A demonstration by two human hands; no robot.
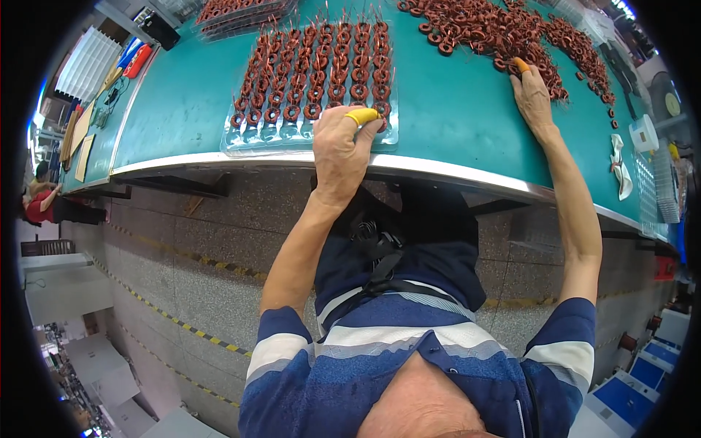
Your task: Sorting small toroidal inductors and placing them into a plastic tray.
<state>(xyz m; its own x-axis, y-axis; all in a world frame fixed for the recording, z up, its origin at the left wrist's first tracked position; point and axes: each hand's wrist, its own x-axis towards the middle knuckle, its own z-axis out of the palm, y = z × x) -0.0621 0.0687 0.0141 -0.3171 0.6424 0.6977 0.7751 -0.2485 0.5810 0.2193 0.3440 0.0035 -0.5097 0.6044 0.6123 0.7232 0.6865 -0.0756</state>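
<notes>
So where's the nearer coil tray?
Head view: the tray lies left of centre on the green bench, left hand at its near right corner.

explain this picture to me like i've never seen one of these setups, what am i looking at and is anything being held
There is no machine handling things here, just a person's two bare hands. The one picture comes from a wide fisheye camera worn on the head, looking down, so straight edges bend and the person's own striped shirt shows below.

On the green table sits a clear plastic tray with rows of copper-coloured wire rings. Further right lies a loose pile of similar rings.

The left hand, with a yellow finger cover, is at the tray's near right corner, fingertips at a ring. The right hand reaches to the pile's edge. Whether either one actually grips a ring is too hidden to tell.
</notes>
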